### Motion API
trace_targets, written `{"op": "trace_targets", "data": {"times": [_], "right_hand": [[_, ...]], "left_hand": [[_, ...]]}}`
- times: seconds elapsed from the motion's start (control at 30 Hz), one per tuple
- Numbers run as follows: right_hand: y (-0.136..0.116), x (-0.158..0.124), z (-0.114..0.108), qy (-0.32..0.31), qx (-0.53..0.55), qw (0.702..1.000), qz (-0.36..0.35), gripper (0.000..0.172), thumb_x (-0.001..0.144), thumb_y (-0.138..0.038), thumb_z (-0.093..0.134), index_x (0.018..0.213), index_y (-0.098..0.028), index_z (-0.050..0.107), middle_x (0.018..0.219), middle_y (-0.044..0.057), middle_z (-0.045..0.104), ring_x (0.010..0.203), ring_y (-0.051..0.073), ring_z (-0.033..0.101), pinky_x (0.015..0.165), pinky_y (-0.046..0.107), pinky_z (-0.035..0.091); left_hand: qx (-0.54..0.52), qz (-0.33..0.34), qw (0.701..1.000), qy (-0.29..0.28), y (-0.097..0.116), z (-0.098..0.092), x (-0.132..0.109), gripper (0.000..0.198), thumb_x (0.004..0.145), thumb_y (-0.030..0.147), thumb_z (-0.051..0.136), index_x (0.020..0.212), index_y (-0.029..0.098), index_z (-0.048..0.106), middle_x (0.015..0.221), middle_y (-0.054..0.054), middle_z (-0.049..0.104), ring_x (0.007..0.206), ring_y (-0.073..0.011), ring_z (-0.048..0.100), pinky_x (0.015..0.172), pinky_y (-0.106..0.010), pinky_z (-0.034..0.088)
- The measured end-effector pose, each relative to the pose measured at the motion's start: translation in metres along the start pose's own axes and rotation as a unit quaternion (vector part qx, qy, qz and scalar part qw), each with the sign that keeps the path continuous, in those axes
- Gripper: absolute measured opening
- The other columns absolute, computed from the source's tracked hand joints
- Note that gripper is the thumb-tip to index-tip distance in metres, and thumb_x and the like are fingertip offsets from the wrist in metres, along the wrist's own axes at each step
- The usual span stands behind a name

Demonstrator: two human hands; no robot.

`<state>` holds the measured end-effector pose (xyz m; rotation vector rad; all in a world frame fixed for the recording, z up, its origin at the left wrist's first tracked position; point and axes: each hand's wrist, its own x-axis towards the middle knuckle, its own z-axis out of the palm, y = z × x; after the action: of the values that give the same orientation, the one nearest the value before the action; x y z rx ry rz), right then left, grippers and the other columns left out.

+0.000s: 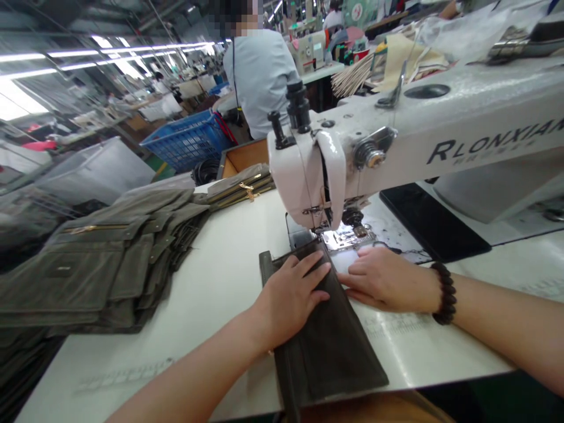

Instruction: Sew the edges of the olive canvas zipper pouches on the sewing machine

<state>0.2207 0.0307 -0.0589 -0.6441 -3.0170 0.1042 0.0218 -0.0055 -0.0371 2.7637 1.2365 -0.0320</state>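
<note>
A dark olive fabric panel (341,346) lies on the white sewing table, its far end at the needle area of a white sewing machine (304,182). My left hand (291,299) rests flat on the panel with its fingers spread toward the machine. At the panel's right edge is my right hand (383,279), its fingers drawn together and touching that edge near the lit needle plate (352,235). Whether anything is pinched between those fingers cannot be made out. A dark beaded bracelet (444,292) circles my right wrist.
Stacked olive fabric pieces (88,264) cover the table's left side, with zippered pieces (242,188) behind. A black phone-like slab (434,220) lies under the machine arm. Beyond stand a blue basket (189,141) and a seated co-worker (264,76) in a light shirt.
</note>
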Motion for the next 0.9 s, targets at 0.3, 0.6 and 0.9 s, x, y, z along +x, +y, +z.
{"op": "trace_targets", "data": {"times": [0.3,0.6,0.9], "right_hand": [[-0.015,0.002,-0.004,-0.035,0.003,0.999,-0.039,0.019,0.084,-0.016,0.041,0.066,-0.016,0.048,0.06,-0.001,0.054,0.05,0.011,0.038,0.055,0.031,0.017],[-0.018,0.001,0.002,-0.006,0.0,0.999,-0.04,0.015,0.083,-0.015,0.044,0.068,-0.017,0.045,0.063,-0.002,0.053,0.053,0.012,0.039,0.055,0.032,0.015],[-0.017,0.005,0.009,0.047,0.015,0.998,-0.032,0.017,0.084,-0.012,0.039,0.068,-0.017,0.045,0.062,-0.002,0.051,0.054,0.013,0.038,0.053,0.031,0.016]], "left_hand": [[-0.006,0.048,0.998,0.031,-0.012,0.008,0.003,0.036,0.081,0.032,0.052,0.111,0.012,0.053,0.122,-0.007,0.052,0.112,-0.0191,0.044,0.096,-0.034,0.035],[-0.011,0.059,0.998,0.028,-0.016,0.005,0.007,0.038,0.079,0.034,0.055,0.109,0.011,0.054,0.12,-0.008,0.053,0.111,-0.02,0.046,0.095,-0.034,0.037],[-0.043,0.047,0.997,0.033,-0.024,0.01,0.006,0.038,0.079,0.035,0.054,0.111,0.014,0.053,0.123,-0.006,0.051,0.112,-0.0203,0.045,0.096,-0.034,0.036]]}}
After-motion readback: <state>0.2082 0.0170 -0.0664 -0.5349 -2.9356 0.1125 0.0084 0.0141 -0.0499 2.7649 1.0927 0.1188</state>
